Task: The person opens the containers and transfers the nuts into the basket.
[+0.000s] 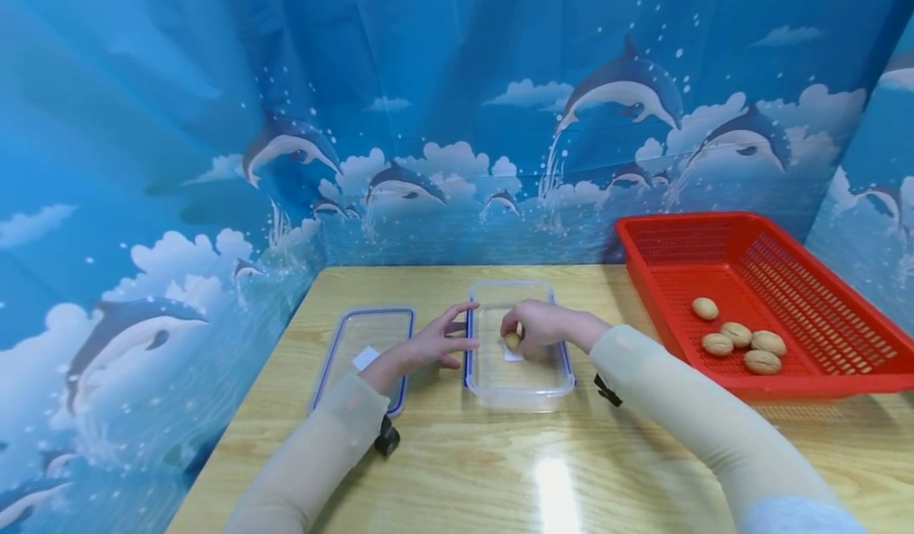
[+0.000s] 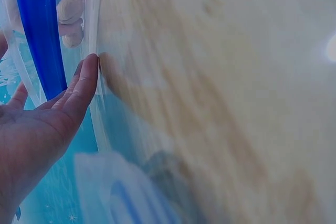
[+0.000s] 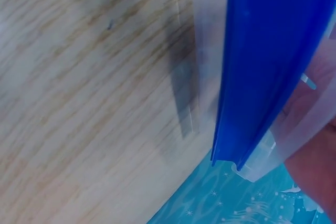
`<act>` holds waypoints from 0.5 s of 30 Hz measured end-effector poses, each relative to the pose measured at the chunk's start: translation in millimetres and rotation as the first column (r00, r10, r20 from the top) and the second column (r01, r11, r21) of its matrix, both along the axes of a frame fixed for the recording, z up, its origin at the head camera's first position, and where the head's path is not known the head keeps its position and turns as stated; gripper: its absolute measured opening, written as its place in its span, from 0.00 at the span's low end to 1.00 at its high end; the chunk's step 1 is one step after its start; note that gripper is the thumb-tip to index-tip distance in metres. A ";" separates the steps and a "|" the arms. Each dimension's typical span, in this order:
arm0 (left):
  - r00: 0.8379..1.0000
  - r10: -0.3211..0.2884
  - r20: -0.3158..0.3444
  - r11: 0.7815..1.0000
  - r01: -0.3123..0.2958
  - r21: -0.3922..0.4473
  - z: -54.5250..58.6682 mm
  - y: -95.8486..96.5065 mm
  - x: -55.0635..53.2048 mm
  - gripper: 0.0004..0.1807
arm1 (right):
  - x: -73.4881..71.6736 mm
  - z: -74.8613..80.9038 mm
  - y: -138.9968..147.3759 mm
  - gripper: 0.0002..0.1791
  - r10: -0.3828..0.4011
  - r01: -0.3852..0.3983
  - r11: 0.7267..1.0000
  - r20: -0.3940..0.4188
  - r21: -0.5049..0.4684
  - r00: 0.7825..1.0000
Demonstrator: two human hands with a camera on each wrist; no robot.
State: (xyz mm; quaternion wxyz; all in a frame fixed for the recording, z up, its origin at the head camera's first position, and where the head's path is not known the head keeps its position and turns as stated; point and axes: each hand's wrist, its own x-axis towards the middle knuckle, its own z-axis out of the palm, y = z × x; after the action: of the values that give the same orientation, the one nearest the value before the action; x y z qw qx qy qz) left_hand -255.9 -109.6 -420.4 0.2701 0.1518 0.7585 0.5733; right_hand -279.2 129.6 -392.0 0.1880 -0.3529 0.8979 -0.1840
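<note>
A clear plastic container [image 1: 520, 397] with blue side clips stands on the wooden table. My right hand [image 1: 537, 324] reaches down inside it and pinches a walnut [image 1: 512, 342] over a small white label [image 1: 511, 355]. In the right wrist view, a blue clip [image 3: 268, 72] and the clear wall cover much of that hand [image 3: 317, 166]. My left hand [image 1: 435, 342] has its fingers spread beside the container's left wall. Its fingertips are right at the wall, by another blue clip [image 2: 42, 35], in the left wrist view.
At the right stands a red plastic basket [image 1: 685, 343] with several walnuts [image 1: 735, 333] in it. Left of the container lies a clear lid [image 1: 378, 324] with a blue seal, partly under my left forearm. A dolphin-print curtain [image 1: 457, 121] hangs behind the table [image 1: 457, 470].
</note>
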 end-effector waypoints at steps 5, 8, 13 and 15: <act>1.000 -0.004 -0.003 1.000 0.004 0.006 -1.0 0.5 -0.4 0.39 | -0.9 7.7 4.8 0.20 0.029 -0.030 0.999 -0.011 -0.032 1.000; 1.000 0.000 -0.001 1.000 0.000 0.002 -1.1 0.4 -0.3 0.39 | -0.5 21.1 8.5 0.19 0.055 -0.056 0.997 -0.031 -0.054 0.998; 1.000 0.002 0.003 1.000 -0.002 -0.003 -1.7 0.1 -0.6 0.40 | 1.7 50.2 18.2 0.18 0.049 -0.051 0.996 -0.038 -0.072 0.998; 1.000 0.002 0.003 1.000 -0.002 0.000 -2.4 0.4 -1.1 0.40 | 1.7 60.1 24.6 0.17 0.034 -0.037 0.997 -0.046 -0.065 0.998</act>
State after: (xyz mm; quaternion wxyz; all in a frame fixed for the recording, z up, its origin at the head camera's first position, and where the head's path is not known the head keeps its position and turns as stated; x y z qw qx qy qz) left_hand -257.0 -109.2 -422.8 0.2709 0.1502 0.7581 0.5739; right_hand -277.5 154.2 -331.8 0.1596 -0.3789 0.8889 -0.2020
